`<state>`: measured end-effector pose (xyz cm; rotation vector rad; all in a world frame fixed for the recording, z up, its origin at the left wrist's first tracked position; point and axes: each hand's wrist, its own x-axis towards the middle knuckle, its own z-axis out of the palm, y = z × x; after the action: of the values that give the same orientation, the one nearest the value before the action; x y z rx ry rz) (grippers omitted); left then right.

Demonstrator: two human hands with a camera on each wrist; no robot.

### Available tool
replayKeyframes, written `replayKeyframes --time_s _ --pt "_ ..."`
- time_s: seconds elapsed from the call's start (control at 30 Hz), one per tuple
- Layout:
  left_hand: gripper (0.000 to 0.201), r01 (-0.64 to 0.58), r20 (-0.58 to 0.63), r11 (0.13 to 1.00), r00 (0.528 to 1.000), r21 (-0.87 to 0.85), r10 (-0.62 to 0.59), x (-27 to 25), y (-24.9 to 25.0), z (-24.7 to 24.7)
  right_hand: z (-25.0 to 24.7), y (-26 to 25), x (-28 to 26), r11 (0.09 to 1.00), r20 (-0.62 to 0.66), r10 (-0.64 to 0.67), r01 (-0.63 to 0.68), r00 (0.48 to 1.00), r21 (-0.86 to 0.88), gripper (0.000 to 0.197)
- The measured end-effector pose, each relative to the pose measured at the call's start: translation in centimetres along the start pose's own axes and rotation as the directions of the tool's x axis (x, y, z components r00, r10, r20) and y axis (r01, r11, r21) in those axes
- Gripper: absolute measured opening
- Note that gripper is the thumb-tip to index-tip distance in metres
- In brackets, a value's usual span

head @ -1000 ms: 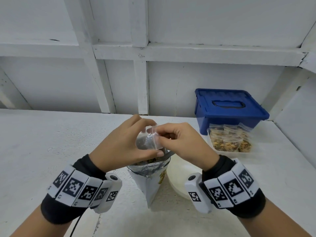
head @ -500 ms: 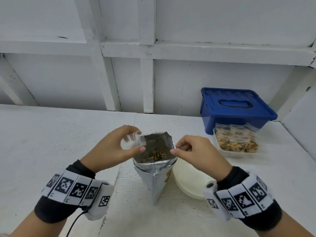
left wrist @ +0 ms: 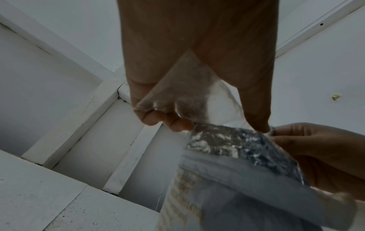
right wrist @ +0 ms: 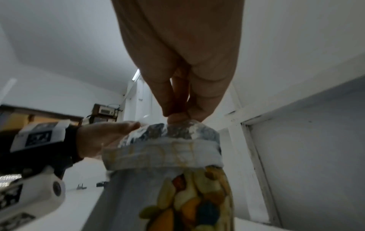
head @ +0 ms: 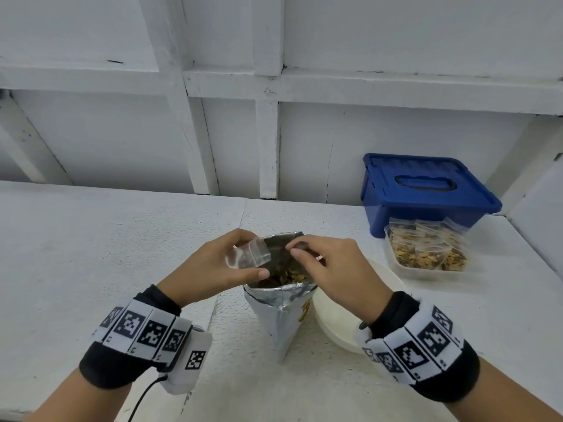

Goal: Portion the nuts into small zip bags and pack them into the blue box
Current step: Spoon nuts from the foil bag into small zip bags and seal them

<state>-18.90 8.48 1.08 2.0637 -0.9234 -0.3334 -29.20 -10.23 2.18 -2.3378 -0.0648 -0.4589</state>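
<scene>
My left hand [head: 253,254] holds a small clear empty zip bag [head: 248,257] between thumb and fingers, beside the left rim of the open foil nut bag [head: 280,309]. Mixed nuts [head: 286,274] show inside the foil bag. Over its mouth my right hand [head: 294,249] has its fingertips bunched together and pinches a small dark piece, seemingly a nut. The left wrist view shows the zip bag [left wrist: 189,96] hanging limp under my left hand [left wrist: 213,123], just above the foil rim [left wrist: 237,148]. At the back right stands the blue box [head: 426,190], lid on.
A clear tray [head: 393,260] of several filled zip bags sits in front of the blue box. A white bowl [head: 335,324] lies right of the foil bag, partly under my right wrist. A white wall with beams runs close behind the white table [head: 122,239].
My hands parted, leaving the zip bag in the left one. The right hand went to the foil bag's right rim, then over its mouth with fingertips bunched.
</scene>
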Motion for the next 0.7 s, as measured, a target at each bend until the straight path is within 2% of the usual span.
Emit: replayKeyframes --time_s 0.1,0.17,0.27,0.37,0.5,0.7 --pt "0.071 -0.001 -0.01 1.0 1.0 -0.021 0.001 0.0 -0.1 -0.2 -0.7 0.6 0.5 0.991 -0.065 -0.1 0.093 0.993 -0.098 0.026" --pt "0.078 0.006 -0.018 0.999 1.0 -0.036 -0.006 0.1 -0.2 -0.3 -0.8 1.2 0.7 0.974 -0.035 -0.127 0.118 0.991 -0.194 0.033" --pt "0.08 0.011 -0.021 1.0 1.0 -0.029 -0.012 0.4 -0.4 -0.3 -0.3 1.7 0.6 0.966 0.023 -0.094 0.097 0.995 -0.241 0.031" --pt "0.073 0.005 -0.009 0.999 1.0 -0.033 -0.005 0.5 -0.4 0.0 -0.2 2.0 0.7 0.979 0.04 -0.051 0.058 0.998 -0.195 0.029" --pt "0.051 0.005 -0.01 0.999 1.0 -0.038 -0.006 0.5 -0.2 0.3 0.2 2.1 0.6 0.991 0.096 0.019 -0.006 0.995 -0.134 0.023" --pt "0.053 0.021 0.006 0.998 1.0 -0.059 -0.021 0.4 -0.2 0.2 -0.2 2.3 0.9 0.987 0.048 0.161 -0.161 0.986 0.007 0.018"
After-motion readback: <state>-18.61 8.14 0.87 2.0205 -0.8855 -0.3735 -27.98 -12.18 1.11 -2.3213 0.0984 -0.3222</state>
